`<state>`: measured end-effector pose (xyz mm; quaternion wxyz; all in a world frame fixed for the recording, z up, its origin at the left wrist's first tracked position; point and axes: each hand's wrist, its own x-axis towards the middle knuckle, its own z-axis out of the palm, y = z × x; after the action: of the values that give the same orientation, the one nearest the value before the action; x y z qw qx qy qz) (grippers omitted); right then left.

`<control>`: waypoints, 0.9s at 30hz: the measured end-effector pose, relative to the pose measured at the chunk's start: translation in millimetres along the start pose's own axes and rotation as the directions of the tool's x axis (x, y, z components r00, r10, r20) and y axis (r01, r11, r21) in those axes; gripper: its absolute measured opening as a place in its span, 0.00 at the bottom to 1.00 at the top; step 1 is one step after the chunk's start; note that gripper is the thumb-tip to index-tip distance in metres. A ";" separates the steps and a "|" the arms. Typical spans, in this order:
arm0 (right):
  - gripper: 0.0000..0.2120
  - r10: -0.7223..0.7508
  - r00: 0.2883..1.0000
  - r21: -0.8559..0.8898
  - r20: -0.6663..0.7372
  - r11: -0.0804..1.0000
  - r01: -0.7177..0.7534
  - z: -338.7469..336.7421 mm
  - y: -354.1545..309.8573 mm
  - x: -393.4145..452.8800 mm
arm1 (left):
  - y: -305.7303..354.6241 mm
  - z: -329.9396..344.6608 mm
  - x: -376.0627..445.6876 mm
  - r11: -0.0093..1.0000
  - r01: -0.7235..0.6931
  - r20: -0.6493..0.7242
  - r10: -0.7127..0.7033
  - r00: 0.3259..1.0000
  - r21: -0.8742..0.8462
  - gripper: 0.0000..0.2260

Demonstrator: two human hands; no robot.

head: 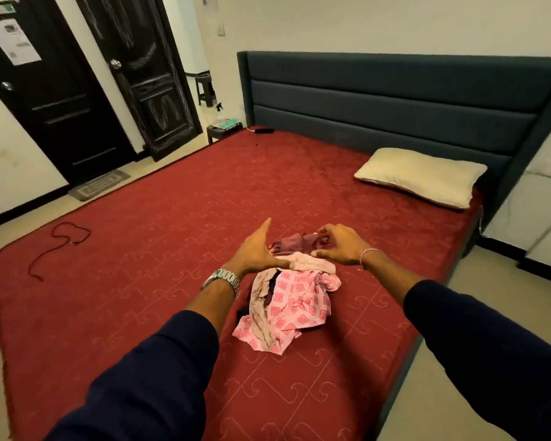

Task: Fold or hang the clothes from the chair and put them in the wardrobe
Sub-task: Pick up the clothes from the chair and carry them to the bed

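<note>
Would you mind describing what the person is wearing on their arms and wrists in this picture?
Both arms are covered by dark navy long sleeves, pushed back so that the forearms are bare. The left hand has a silver metal watch with a link band at the wrist. The right hand has a thin, pale, silvery bracelet round the wrist. No rings or gloves are visible.

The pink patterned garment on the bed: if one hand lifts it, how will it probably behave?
The pink patterned garment lies crumpled in soft folds on the red bedcover, so it will probably hang limp. It looks thin, hence likely light. A beige cloth lies over it and may come along or slide off.
</note>
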<state>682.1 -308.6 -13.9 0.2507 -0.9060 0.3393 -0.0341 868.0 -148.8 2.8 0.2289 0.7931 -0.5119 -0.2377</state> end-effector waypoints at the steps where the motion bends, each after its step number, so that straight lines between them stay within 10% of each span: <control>1: 0.34 0.014 1.000 -0.009 -0.007 1.000 -0.014 -0.6 2.3 -8.0 | 4.0 4.3 -1.1 1.000 -0.023 0.012 0.022 1.000 0.013 0.58; 14: 0.35 0.279 0.925 -0.094 -0.259 0.945 -0.312 -35.3 34.3 -204.1 | 123.4 83.3 -53.2 0.889 -0.451 0.174 0.433 0.885 0.084 0.51; 27: 0.36 0.651 0.598 0.109 -0.467 0.714 -0.692 -78.1 114.3 -508.0 | 347.7 248.4 -160.2 0.669 -0.740 0.396 0.700 0.595 -0.069 0.41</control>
<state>205.8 -94.9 54.7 0.1161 -0.6837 0.7062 -0.1430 413.4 -160.0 42.2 0.1577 0.4649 -0.8343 -0.2510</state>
